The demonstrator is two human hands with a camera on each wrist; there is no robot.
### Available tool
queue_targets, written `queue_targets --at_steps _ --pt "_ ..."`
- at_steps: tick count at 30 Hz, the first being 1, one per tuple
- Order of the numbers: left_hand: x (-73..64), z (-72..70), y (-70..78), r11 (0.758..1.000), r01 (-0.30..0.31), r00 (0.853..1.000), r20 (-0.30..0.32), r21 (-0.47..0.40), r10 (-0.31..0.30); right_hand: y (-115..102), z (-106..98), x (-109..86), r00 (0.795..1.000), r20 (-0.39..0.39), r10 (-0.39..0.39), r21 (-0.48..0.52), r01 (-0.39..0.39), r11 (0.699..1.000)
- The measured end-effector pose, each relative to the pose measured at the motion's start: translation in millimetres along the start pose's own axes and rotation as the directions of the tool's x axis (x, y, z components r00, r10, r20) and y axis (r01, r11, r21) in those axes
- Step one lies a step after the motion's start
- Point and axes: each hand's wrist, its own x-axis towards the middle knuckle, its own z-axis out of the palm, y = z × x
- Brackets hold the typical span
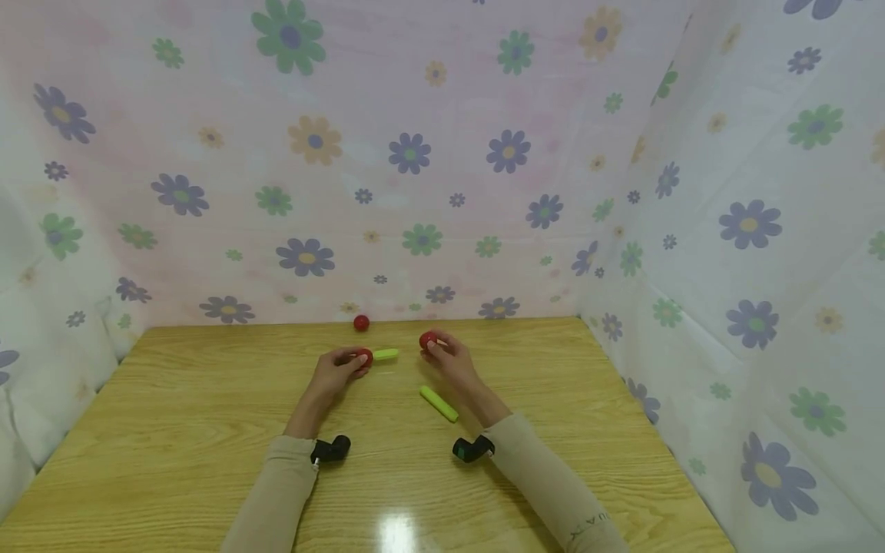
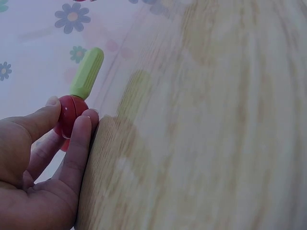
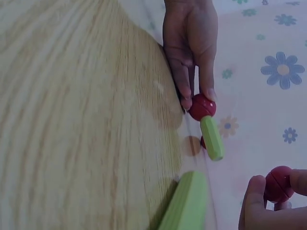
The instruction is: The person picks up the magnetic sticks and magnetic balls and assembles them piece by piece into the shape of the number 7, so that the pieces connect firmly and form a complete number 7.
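Observation:
My left hand (image 1: 333, 375) pinches a grooved red ball (image 2: 72, 112) between thumb and fingers, low over the table. A light green ribbed stick (image 2: 88, 73) juts from that ball, its near end meeting the red surface. To the right, my right hand (image 1: 453, 364) holds a second red ball (image 1: 428, 340) by thumb and fingertips; a groove around it shows in the right wrist view. Below that hand, another green stick (image 1: 439, 404) lies slantwise on the table. Whether the left ball and stick are firmly joined I cannot tell.
A third red ball (image 1: 361, 322) sits at the back edge of the wood-grain table (image 1: 387, 476). Flower-printed cloth (image 1: 415, 192) hangs behind the table and along both sides. Small black devices (image 1: 473, 448) are worn at both wrists.

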Motion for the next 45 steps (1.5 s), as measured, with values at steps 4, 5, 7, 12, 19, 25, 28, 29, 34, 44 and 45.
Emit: queue_targets --at_steps 4,5,7,12,19,25,28,29,34,44,45 --pt "-0.8 0.1 1.3 1.000 0.004 1.000 0.001 0.007 -0.004 2 5 -4.6 0.997 0.034 0.072 0.055 -0.073 0.996" --pt "-1.0 0.1 1.5 1.000 0.005 1.000 0.001 0.011 -0.005 2 6 -5.5 0.996 0.042 0.083 0.065 -0.086 0.994" --pt "-1.0 0.1 1.6 1.000 0.006 1.000 0.001 0.015 -0.006 3 8 -7.1 0.994 0.064 0.090 0.068 -0.094 0.993" --pt "-0.2 -0.1 0.2 1.000 0.003 1.000 0.000 0.023 -0.003 7 13 -8.5 0.993 0.097 0.074 0.035 -0.078 0.996" --pt "1.6 -0.1 -1.7 1.000 -0.010 1.000 0.001 0.018 0.010 14 20 -8.0 0.994 0.065 0.086 0.037 -0.089 0.995" --pt "1.3 1.1 -1.5 1.000 -0.009 1.000 -0.008 0.014 0.010 17 28 -7.6 0.996 0.053 0.069 0.032 -0.070 0.997" --pt "1.1 1.5 -1.8 1.000 -0.010 1.000 -0.012 0.006 0.010 19 33 -6.0 0.998 0.042 0.054 0.047 -0.055 0.997" --pt "1.0 1.5 -1.8 1.000 -0.010 1.000 -0.011 0.004 0.010 19 35 -5.5 0.998 0.034 0.050 0.053 -0.052 0.997" --pt "0.6 1.1 -2.0 1.000 -0.009 1.000 -0.008 0.007 0.009 22 45 -3.7 0.999 -0.021 0.028 0.081 -0.027 0.996" --pt "1.8 0.9 -2.2 1.000 -0.012 1.000 -0.007 0.014 0.012 30 51 -1.8 0.995 -0.098 0.012 0.054 -0.006 0.999" --pt "1.8 0.9 -2.3 1.000 -0.012 1.000 -0.007 0.017 0.012 31 50 -2.1 0.994 -0.104 0.013 0.048 -0.008 0.999"
